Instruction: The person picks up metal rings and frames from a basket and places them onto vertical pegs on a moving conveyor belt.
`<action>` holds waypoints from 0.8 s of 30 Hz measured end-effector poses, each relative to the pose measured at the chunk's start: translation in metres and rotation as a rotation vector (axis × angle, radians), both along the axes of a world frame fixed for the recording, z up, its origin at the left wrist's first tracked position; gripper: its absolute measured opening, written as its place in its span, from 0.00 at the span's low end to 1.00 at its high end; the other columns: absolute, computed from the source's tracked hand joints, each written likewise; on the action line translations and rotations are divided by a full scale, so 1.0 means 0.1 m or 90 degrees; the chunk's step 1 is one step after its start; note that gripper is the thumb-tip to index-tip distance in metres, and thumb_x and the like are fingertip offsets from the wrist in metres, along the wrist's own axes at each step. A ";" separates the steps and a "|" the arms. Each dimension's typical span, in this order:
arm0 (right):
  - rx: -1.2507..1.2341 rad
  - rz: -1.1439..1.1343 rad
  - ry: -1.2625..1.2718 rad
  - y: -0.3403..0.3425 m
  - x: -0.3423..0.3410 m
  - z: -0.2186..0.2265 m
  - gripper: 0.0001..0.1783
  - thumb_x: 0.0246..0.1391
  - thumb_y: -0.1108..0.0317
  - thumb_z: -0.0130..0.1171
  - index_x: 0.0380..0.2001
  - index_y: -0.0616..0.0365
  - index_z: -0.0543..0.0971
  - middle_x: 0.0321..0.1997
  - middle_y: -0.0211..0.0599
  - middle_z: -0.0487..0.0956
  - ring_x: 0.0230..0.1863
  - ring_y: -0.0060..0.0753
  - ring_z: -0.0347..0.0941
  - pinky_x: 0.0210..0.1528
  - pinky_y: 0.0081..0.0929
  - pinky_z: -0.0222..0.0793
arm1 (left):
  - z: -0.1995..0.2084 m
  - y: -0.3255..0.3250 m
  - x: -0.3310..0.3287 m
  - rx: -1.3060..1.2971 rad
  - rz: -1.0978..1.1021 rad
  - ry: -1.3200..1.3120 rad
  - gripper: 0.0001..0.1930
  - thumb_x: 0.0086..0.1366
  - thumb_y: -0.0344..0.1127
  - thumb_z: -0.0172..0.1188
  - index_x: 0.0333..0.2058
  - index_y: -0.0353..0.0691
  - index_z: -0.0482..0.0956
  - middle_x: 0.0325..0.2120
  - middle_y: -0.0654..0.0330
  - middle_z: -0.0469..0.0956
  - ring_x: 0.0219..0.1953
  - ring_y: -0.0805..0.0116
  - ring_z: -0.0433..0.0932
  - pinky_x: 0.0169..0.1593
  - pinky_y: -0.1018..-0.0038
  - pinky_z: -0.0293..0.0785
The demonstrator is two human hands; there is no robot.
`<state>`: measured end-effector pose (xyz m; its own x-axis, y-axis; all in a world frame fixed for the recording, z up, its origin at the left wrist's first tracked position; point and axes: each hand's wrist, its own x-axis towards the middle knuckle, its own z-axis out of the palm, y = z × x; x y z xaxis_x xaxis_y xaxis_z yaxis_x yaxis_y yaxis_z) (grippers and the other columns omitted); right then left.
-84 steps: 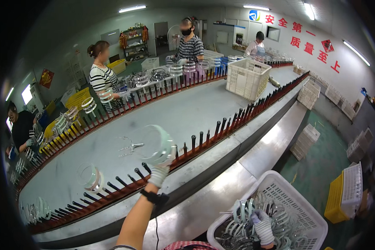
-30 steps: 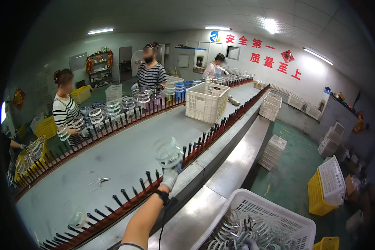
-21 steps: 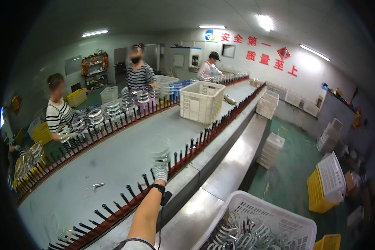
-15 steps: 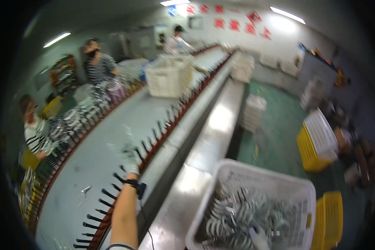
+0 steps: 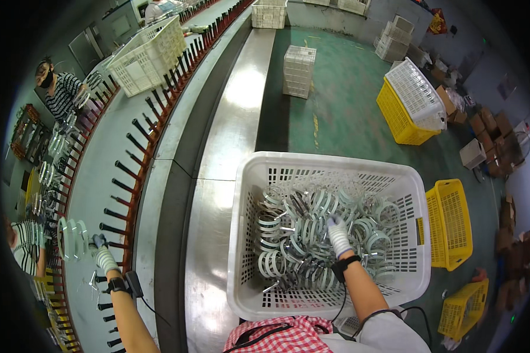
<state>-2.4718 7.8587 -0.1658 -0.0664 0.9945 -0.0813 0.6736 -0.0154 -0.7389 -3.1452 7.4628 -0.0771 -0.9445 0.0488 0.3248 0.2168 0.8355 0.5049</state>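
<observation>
My left hand (image 5: 103, 255), in a striped glove with dark fingertips, is closed beside the row of black pegs (image 5: 118, 213). Against its fingers stand several clear ring-shaped pieces (image 5: 72, 240) with pale green edges, held over the grey table; their gripped part is hidden. A white slotted basket (image 5: 330, 160) in front of me holds a heap of similar rings (image 5: 312, 220), some with short silver metal stems. Among them rests my gloved right hand (image 5: 338, 235), its fingers bunched together; what they pinch is hidden. A loose silver metal piece (image 5: 93, 282) lies on the table below my left hand.
A steel ledge (image 5: 215, 223) runs between peg row and basket. Another white basket (image 5: 150, 62) stands on the table. Co-workers are along the far side, one in a striped shirt (image 5: 62, 97). Yellow baskets (image 5: 450, 223), a crate stack (image 5: 299, 72) and cartons (image 5: 494, 138) stand on the right.
My view has swung down and to the right. My right hand has moved from the basket's near part into the middle of the heap. The left hand remains over the table beside the pegs.
</observation>
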 end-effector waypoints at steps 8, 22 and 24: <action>-0.006 -0.279 0.090 0.58 -0.17 0.18 0.16 0.51 0.63 0.48 0.37 0.65 0.72 0.36 0.46 0.76 0.36 0.42 0.70 0.43 0.33 0.64 | 0.77 -0.71 0.32 0.008 -0.003 -0.077 0.14 0.63 0.36 0.49 0.42 0.33 0.71 0.32 0.57 0.77 0.35 0.68 0.75 0.38 0.75 0.69; -0.378 -0.194 0.408 0.57 -0.67 0.65 0.18 0.50 0.62 0.54 0.44 0.55 0.70 0.23 0.31 0.71 0.17 0.23 0.68 0.17 0.22 0.69 | 0.76 -1.92 0.14 0.027 0.158 -0.059 0.21 0.60 0.39 0.55 0.49 0.34 0.68 0.43 0.48 0.73 0.43 0.54 0.72 0.48 0.65 0.65; -0.349 -0.233 0.492 0.56 -0.42 0.92 0.10 0.51 0.64 0.54 0.36 0.55 0.74 0.20 0.29 0.73 0.17 0.23 0.68 0.17 0.22 0.67 | 0.72 -1.14 0.63 0.081 0.171 -0.037 0.27 0.60 0.44 0.54 0.52 0.31 0.63 0.47 0.44 0.70 0.47 0.53 0.70 0.52 0.68 0.65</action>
